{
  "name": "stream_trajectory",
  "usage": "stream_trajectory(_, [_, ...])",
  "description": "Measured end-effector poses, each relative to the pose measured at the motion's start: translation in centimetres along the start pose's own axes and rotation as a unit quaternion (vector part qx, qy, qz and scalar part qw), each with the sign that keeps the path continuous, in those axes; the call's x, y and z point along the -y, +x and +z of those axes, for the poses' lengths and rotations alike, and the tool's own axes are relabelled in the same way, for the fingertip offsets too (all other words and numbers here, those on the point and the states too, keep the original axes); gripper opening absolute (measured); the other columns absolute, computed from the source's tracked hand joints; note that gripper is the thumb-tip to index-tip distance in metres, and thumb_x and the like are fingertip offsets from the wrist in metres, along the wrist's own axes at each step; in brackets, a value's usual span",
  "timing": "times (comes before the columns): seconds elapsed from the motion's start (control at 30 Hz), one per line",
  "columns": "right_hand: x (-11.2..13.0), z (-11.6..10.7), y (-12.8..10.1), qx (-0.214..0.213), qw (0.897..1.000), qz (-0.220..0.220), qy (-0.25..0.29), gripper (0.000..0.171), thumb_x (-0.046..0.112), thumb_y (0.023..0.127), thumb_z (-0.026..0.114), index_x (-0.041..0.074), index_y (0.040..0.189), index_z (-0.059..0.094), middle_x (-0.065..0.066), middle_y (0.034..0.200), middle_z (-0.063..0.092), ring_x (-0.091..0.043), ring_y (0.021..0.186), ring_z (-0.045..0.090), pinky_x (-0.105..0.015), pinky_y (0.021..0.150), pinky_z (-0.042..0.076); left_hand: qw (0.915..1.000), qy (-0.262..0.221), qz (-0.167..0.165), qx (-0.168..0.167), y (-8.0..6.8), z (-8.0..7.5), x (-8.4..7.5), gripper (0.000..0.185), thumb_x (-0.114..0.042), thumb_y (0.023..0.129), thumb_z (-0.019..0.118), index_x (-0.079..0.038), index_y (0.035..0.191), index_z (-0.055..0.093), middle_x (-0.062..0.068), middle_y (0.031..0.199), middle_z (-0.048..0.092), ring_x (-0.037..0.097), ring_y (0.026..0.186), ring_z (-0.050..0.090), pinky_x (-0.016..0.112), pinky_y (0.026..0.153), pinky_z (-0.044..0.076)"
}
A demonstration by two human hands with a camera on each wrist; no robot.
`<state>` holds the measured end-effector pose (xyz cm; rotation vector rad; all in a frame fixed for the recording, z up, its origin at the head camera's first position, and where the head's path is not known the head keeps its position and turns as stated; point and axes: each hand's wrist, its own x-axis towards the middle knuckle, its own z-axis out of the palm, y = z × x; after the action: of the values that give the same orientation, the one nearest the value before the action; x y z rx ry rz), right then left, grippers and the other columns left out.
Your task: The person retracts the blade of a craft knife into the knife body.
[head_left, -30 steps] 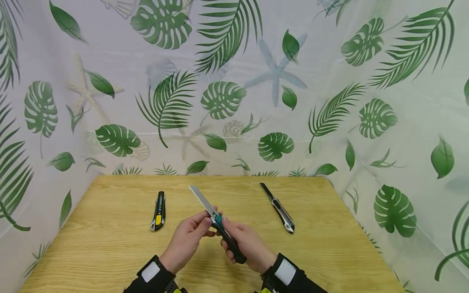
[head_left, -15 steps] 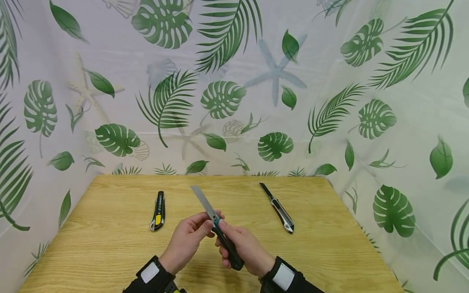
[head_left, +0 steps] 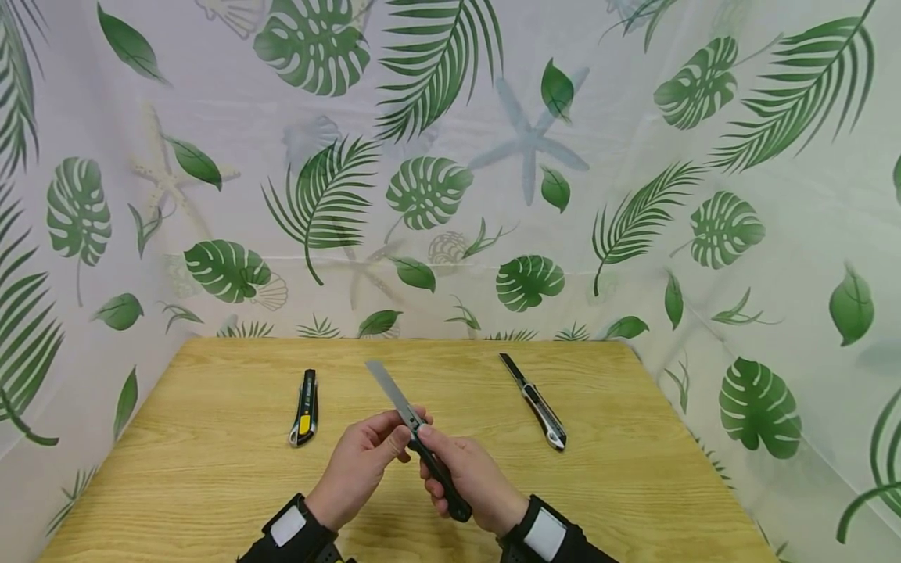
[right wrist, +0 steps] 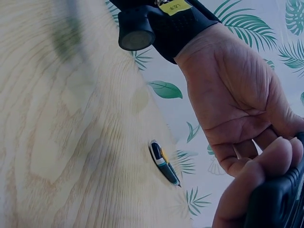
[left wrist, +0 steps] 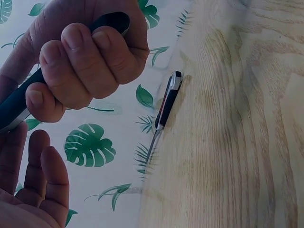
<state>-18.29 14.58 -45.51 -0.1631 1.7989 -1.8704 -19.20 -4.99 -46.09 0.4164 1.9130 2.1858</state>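
Over the near middle of the tabletop (head_left: 232, 469), knife (head_left: 438, 471) held up in both hands, blade (head_left: 389, 389) out and slanting away toward the person's left. Right hand (head_left: 475, 477): fingers curled round the black handle, thumb along the top near the blade end. Left hand (head_left: 359, 463): pinches the front end by the blade base, thumb and fingertips close together; exact contact partly hidden by the right thumb. Yellow knife (head_left: 304, 408), black with a yellow part, lies left of the hands, nearly straight up and down in the head view. Silver knife (head_left: 543, 414) lies right, tilted, dark blade out, tip to the far side. Both well apart from the hands. Black band on each wrist. Leaf-print cloth (head_left: 450, 293) behind and at the sides.
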Motion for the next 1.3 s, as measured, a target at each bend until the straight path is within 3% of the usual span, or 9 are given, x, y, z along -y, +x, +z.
stream_trajectory(0.33, [-0.22,0.08,-0.1,-0.022,0.999,0.004,-0.029,0.067,0.07,0.096,0.05,0.008,0.071,0.061,0.002,0.055,0.051,-0.011,0.045,0.049,-0.026,0.044,0.045,0.9998,0.005,-0.005,0.016,0.09,0.38,0.12,0.038,-0.031,0.103,0.06,-0.01,0.134,0.067,0.004,0.128,0.07,0.019,0.105,0.062,0.032,0.085,0.049])
stream_trajectory(0.53, [0.13,0.21,-0.16,-0.035,0.998,0.012,-0.043,0.067,0.072,0.092,0.054,0.008,0.074,0.061,0.001,0.057,0.051,-0.011,0.045,0.047,-0.027,0.043,0.044,0.9999,0.007,-0.002,0.014,0.08,0.41,0.12,0.036,-0.032,0.103,0.058,-0.013,0.133,0.068,0.005,0.128,0.069,0.021,0.107,0.062,0.034,0.085,0.048])
stream_trajectory(1.3, [0.24,0.41,-0.14,-0.037,0.999,0.0,-0.039,0.065,0.069,0.094,0.055,0.008,0.073,0.061,0.002,0.056,0.051,-0.011,0.044,0.047,-0.026,0.042,0.043,0.9999,0.005,-0.009,0.003,0.08,0.32,-0.05,0.037,-0.033,0.102,0.059,-0.014,0.132,0.069,0.004,0.128,0.07,0.022,0.11,0.062,0.035,0.086,0.047])
